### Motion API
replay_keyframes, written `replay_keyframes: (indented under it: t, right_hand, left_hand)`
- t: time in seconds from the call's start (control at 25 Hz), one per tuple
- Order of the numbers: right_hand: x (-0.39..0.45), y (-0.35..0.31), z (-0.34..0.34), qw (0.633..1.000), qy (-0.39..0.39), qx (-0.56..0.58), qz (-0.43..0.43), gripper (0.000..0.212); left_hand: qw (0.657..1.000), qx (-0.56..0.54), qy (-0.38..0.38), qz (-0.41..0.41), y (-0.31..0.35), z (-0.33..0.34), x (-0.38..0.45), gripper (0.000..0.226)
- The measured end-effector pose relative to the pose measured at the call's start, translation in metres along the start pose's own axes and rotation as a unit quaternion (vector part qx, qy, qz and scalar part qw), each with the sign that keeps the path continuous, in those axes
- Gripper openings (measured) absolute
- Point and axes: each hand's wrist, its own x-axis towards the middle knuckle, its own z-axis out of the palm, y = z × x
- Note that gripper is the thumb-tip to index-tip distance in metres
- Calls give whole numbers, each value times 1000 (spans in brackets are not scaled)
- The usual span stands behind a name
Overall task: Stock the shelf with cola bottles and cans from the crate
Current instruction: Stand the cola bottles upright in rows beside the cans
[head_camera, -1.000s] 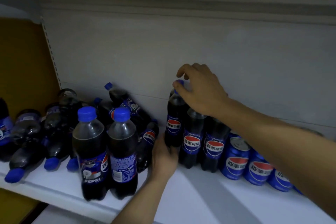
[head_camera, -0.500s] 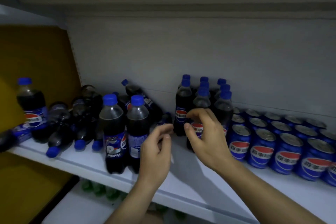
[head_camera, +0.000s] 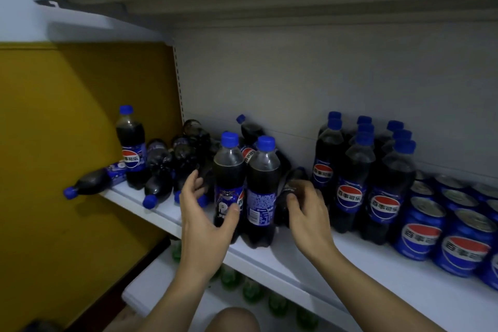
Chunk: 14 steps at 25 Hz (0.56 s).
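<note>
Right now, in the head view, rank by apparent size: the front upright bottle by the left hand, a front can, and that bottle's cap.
1. Bottle
2. Can, though it sits nearer the camera, which enlarges it
3. Cap

Two forearms enter from the bottom edge, both bare to the limit of view: no sleeves, cuffs or gloves visible. Left hand [head_camera: 206, 221] and right hand [head_camera: 310, 213] carry no rings, watch, wristband or markings. Fingernails short and unpainted. A bare knee [head_camera: 234, 319] shows at bottom centre, uncovered.
</note>
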Motion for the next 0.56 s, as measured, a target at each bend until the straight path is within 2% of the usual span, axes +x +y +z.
replay_keyframes:
  t: [0.08,0.2,0.28,0.36,0.44,0.56]
  right_hand:
    - [10,9,11,996,-7,-44,78,38]
    - [32,19,27,976,-51,-29,209,72]
    - [45,25,35,966,-74,-22,245,95]
    - [50,27,41,965,-78,-28,247,108]
    - [46,34,46,972,-41,-18,229,107]
    - [34,43,48,980,-2,25,199,91]
  left_hand:
    - [997,-16,-48,-50,-11,5,2,109]
    - [990,-62,-97,-77,-18,16,8,132]
    - [994,-49,-62,-71,-23,27,7,149]
    - [998,5,-15,-57,-25,38,-1,158]
    - [998,51,-8,-45,-27,44,-4,160]
    - [996,63,-23,-55,-32,47,-2,158]
